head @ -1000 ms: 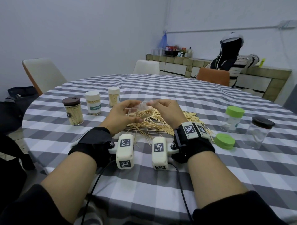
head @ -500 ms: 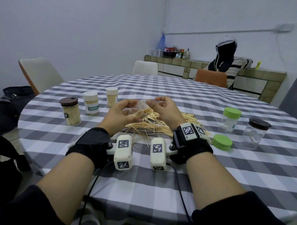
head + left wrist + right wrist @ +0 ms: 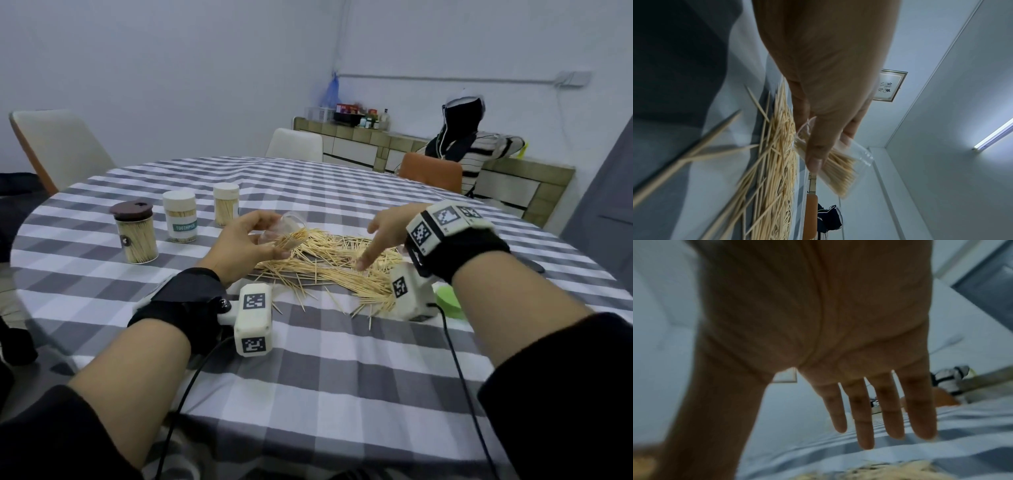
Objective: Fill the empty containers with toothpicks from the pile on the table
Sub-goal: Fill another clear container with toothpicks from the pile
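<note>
My left hand grips a small clear container, tilted on its side above the left end of the toothpick pile; a bundle of toothpicks sticks out of its mouth. In the left wrist view the thumb lies across the container with the toothpicks inside. My right hand hovers over the right part of the pile, fingers straight and spread, thumb pointing down at the toothpicks. The right wrist view shows the hand flat and holding nothing above the checked cloth.
Three filled, capped toothpick containers stand at the left: brown lid, white with label, small white lid. A green lid lies behind my right wrist. Chairs ring the round checked table.
My right hand has let go of the container and swung right and down over the pile, fingers spread. The left hand keeps the container, now tilted with toothpicks in it.
</note>
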